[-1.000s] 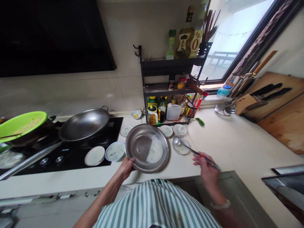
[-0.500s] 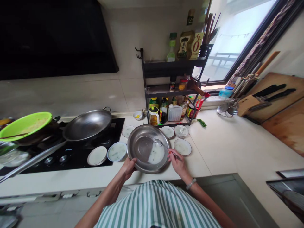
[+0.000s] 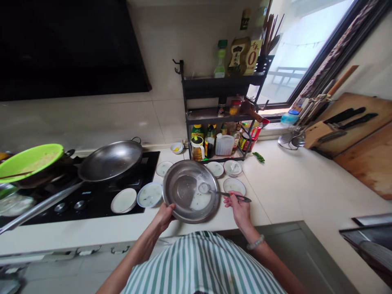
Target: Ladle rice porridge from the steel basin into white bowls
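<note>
- Left hand (image 3: pixel 166 215): pinching the near-left rim of the metal basin (image 3: pixel 190 192).
- Right hand (image 3: pixel 239 207): fingers closed around the spoon (image 3: pixel 226 193), its bowl over white liquid (image 3: pixel 200 199) inside the basin.

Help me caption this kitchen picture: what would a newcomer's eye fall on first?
Probably the lime-green basket at far left, above the black stove. Then perhaps the wide steel basin at centre, the left hand on its rim, the right holding a ladle in its whitish liquid.
</note>
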A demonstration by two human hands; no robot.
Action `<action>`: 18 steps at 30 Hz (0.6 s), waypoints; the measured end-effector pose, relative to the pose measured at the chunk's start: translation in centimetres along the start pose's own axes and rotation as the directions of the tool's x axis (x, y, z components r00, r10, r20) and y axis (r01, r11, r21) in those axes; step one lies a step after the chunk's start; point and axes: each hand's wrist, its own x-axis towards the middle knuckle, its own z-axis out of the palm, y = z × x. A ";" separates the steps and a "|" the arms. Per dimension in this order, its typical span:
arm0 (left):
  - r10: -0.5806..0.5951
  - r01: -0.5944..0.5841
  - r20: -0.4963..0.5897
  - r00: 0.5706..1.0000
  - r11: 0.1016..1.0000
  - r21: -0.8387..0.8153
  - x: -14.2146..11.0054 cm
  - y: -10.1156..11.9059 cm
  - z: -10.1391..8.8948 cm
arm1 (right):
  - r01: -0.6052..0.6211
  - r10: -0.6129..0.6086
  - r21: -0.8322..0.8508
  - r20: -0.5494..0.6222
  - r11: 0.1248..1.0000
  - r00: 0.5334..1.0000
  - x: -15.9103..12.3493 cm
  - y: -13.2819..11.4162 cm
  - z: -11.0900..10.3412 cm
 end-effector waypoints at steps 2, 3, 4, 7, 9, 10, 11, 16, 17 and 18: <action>0.004 -0.004 0.001 1.000 1.000 -0.001 0.0 0.0 0.0 | -0.005 0.005 0.007 -0.006 1.000 1.000 -0.1 -0.1 -0.3; 0.005 -0.005 -0.001 1.000 1.000 0.001 -0.1 0.1 0.1 | -0.008 0.008 0.011 -0.007 1.000 1.000 -0.2 -0.1 -0.4; 0.006 -0.006 0.000 1.000 1.000 0.005 -0.1 0.1 0.1 | -0.011 0.011 0.015 -0.009 1.000 1.000 -0.2 -0.1 -0.5; 0.008 -0.008 0.010 1.000 1.000 0.010 -0.3 0.3 0.3 | -0.015 0.015 0.017 -0.016 1.000 1.000 -0.3 -0.1 -0.9; 0.005 -0.005 0.010 1.000 1.000 0.008 -0.5 0.4 0.3 | -0.015 0.015 0.011 -0.020 1.000 1.000 -0.5 -0.2 -1.1; 0.003 -0.004 0.010 1.000 1.000 0.007 -0.5 0.4 0.4 | -0.015 0.015 0.007 -0.018 1.000 1.000 -0.5 -0.2 -1.1; 0.002 -0.003 0.008 1.000 1.000 0.007 -0.6 0.4 0.4 | -0.015 0.015 0.004 -0.015 1.000 1.000 -0.6 -0.3 -1.2; 0.002 -0.002 0.014 1.000 1.000 0.003 -0.8 0.6 0.4 | -0.011 0.011 0.010 -0.025 1.000 1.000 -0.9 -0.6 -1.6; 0.000 0.000 0.012 1.000 1.000 0.004 -0.9 0.6 0.5 | -0.010 0.011 0.015 -0.029 1.000 1.000 -0.9 -0.7 -1.8; -0.001 0.001 0.009 1.000 1.000 0.005 -0.9 0.6 0.4 | -0.011 0.011 0.021 -0.033 1.000 0.999 -0.9 -0.9 -1.9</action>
